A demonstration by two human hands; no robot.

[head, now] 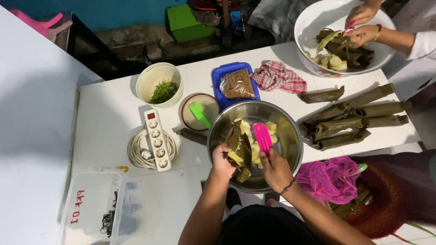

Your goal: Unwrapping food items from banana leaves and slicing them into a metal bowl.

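At the white table's (113,113) front edge, over a steel bowl (290,136), the left hand (222,162) grips a leaf wrap (239,152); the right hand (275,169) clasps a pink spatula (262,137).

White table (113,118); steel bowl (290,136), power strip (157,139), leaf-wrapped rolls (354,120).

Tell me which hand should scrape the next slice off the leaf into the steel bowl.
Right. The right hand already holds the pink knife above the bowl, its blade beside the leaf. The left hand is busy gripping that leaf.
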